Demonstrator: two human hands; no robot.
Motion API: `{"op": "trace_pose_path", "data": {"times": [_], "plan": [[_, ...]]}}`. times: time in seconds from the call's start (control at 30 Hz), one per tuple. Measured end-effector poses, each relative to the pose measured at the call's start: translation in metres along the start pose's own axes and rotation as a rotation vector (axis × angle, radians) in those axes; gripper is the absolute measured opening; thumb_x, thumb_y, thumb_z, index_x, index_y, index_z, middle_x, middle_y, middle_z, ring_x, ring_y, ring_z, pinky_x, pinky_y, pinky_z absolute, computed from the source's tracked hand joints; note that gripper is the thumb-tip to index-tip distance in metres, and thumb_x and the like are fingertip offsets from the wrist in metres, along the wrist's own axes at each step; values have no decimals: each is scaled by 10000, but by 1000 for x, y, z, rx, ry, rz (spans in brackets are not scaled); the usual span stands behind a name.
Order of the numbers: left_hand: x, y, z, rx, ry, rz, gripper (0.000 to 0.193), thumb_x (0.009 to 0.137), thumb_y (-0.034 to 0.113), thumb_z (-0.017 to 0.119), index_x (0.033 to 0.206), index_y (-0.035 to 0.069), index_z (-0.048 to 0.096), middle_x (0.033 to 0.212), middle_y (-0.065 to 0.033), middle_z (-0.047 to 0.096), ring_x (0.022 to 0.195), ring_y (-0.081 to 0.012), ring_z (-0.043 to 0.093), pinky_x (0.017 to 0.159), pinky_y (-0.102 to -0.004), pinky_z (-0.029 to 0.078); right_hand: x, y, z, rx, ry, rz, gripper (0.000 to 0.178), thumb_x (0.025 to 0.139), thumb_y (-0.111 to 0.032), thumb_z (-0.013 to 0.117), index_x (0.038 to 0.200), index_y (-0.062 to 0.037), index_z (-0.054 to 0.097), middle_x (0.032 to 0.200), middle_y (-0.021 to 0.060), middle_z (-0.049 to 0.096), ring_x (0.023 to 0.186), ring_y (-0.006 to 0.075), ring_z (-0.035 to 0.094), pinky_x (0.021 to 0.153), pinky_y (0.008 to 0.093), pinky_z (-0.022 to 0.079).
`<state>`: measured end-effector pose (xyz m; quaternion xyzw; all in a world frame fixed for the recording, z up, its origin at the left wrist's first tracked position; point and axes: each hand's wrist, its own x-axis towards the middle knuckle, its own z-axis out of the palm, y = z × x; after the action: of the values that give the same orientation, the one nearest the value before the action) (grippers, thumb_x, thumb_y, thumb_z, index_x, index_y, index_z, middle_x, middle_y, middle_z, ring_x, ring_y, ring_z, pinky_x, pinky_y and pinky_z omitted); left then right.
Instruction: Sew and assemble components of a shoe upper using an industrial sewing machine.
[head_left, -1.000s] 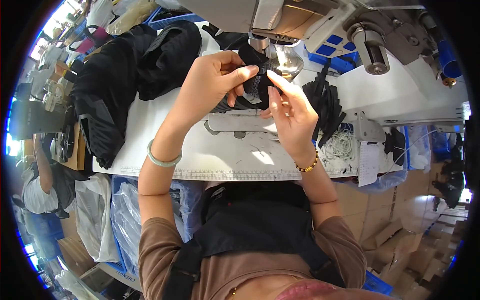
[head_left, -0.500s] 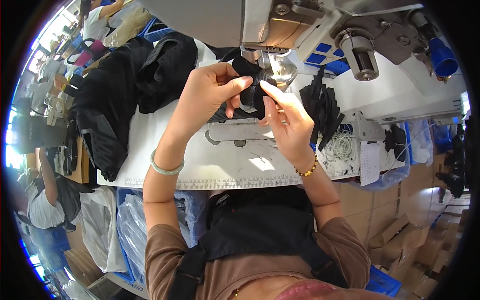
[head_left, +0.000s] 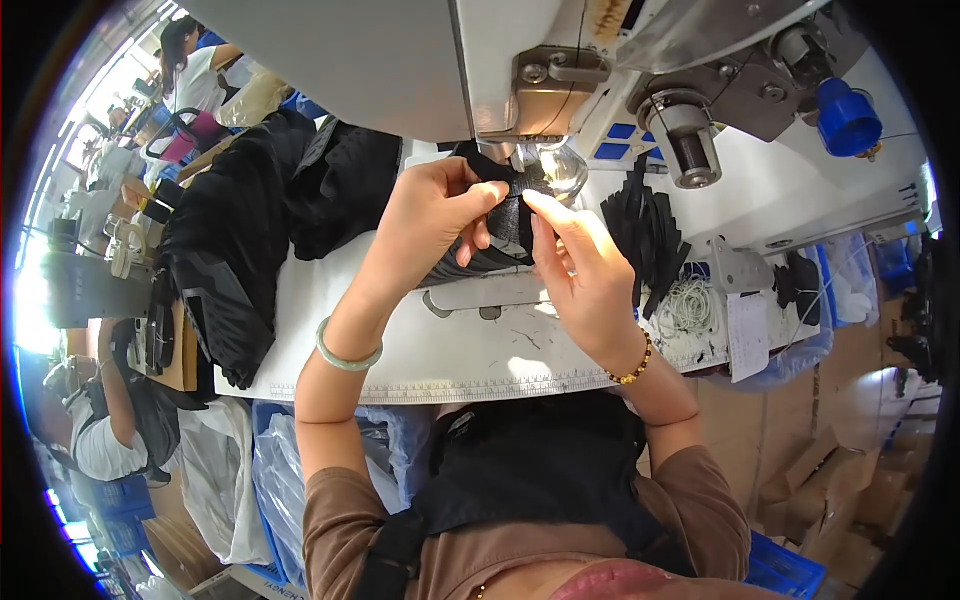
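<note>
Under the sewing machine (head_left: 470,75) lies a piece of black fabric (head_left: 515,222), with a narrow dark strip across it near my fingertips. My left hand (head_left: 432,215) pinches this fabric between thumb and fingers, from its left side. From the right, my right hand (head_left: 592,265) presses thumb and index finger close together at the fabric's edge. Both sets of fingertips nearly meet just below the needle area, which is partly hidden by my hands and the fabric.
Dark garments (head_left: 235,220) are heaped on the table's left side. Black strips (head_left: 640,230) and a tangle of pale cord (head_left: 690,305) lie right of my hands. A ruler (head_left: 480,388) runs along the front edge. Other people (head_left: 195,75) work at the far left.
The whole view has shifted, so the table and machine sit differently in it. Both hands stay at the black fabric, with only a slight shift of the right fingers.
</note>
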<state>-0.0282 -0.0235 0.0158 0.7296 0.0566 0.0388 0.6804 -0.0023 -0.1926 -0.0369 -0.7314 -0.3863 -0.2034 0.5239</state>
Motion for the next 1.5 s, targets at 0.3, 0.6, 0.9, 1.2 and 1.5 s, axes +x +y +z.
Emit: {"op": "trace_pose_path", "data": {"times": [0.3,0.6,0.9,1.2,1.5], "plan": [[11,8,-2,-118,-93,-13,157,853,83,575,889,-68,599,679,-38,560,482,-61,511,383,-189,392,6,2,2,-45,38,-14,338,803,13,624,1130,-50,567,857,142,587,649,268,617,553,319,492],[12,7,-4,-110,-85,-34,154,844,82,592,875,-68,596,689,-37,553,479,-58,509,367,-177,386,7,2,1,-70,43,-46,336,793,11,630,1119,-51,572,846,137,591,632,287,617,541,333,495],[13,1,-3,-165,-65,-12,183,848,104,597,881,-75,594,691,-41,558,470,-46,500,359,-177,391,3,7,1,474,18,385,259,852,-35,612,1072,-13,476,824,63,599,470,48,508,410,196,416],[21,-4,-3,-220,-24,18,178,874,105,579,845,-70,591,628,-38,536,462,-53,503,356,-184,379,9,8,-4,688,21,491,231,866,-42,601,909,-45,373,749,68,558,377,42,443,316,183,314],[19,-9,-5,-234,25,27,193,844,126,587,768,-52,575,568,-44,523,434,-88,512,359,-206,372,3,18,8,743,139,300,244,848,41,590,873,-78,378,746,-36,439,573,-10,381,488,138,318]]}}
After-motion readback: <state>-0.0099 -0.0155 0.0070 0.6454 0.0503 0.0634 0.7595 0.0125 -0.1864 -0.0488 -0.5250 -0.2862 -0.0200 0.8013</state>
